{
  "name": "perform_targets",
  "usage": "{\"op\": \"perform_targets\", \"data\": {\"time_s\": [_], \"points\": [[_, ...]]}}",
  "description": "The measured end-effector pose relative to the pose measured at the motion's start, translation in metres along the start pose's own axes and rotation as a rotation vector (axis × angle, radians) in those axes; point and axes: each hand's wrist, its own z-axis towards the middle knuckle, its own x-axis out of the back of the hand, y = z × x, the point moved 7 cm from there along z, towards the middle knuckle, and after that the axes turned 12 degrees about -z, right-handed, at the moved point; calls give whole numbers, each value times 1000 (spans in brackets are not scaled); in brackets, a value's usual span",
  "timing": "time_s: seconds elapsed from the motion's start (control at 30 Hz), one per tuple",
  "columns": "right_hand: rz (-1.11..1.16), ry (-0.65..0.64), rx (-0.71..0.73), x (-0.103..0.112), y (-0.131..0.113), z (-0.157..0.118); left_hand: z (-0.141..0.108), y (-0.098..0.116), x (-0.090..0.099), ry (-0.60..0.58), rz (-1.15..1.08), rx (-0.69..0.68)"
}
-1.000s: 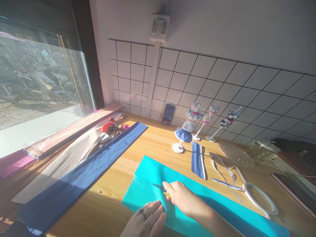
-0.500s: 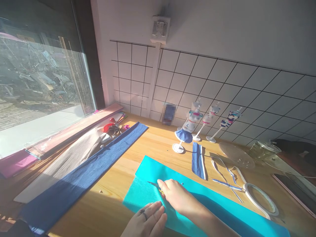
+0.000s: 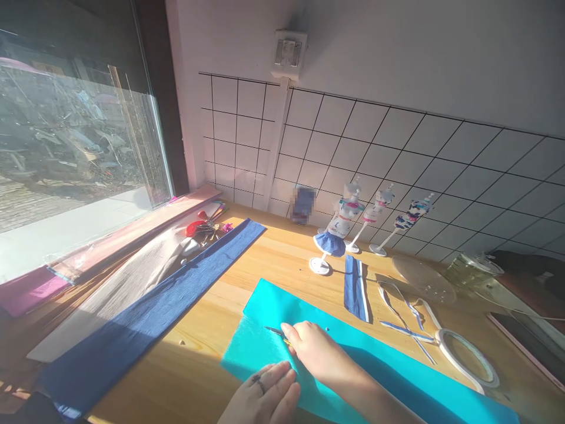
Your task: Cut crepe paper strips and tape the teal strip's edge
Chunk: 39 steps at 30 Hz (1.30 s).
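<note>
A long strip of turquoise crepe paper point(image 3: 282, 304) lies across the table, with a lighter layer on its near left side. My right hand point(image 3: 311, 347) is closed around a pair of scissors point(image 3: 274, 331). Their dark blades point left over the paper, and the handles are mostly hidden in my fingers. Flat on the lighter layer rests my left hand point(image 3: 265, 393), fingers stretched out, a dark ring on one of them. It sits just below and left of the right hand.
A blue crepe strip point(image 3: 176, 300) and a beige one point(image 3: 123, 288) lie left, beside a window. Small dress forms point(image 3: 331, 241) stand near the tiled wall. A blue strip with white edge point(image 3: 355, 288), a roll of white tape point(image 3: 468, 356) and a phone point(image 3: 527, 347) lie right.
Both hands stay almost where they were. The scissors' blades look slightly turned, while the whole view has shifted by a hair.
</note>
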Motion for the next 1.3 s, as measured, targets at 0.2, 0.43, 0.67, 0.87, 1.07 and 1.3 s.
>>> {"op": "perform_targets", "data": {"time_s": [0.2, 0.43, 0.67, 0.87, 1.07, 1.3], "points": [[-8, -25, 46, -3, -1, 0, -1, 1, -1, -13, -16, 2], [-122, -35, 115, -5, -8, 6, 0, 1, 3, 35, -11, 1], [-217, -16, 163, -4, -19, 10, 1, 1, 3, 40, -15, -3], [-180, 14, 124, -4, -17, 12, -4, -1, -2, 29, -58, 18], [-117, 25, 77, 0, -17, 9, -3, -2, -1, 12, -74, 8], [-83, 5, 64, 2, -19, 9, 1, 0, 0, -22, -61, 10]]}}
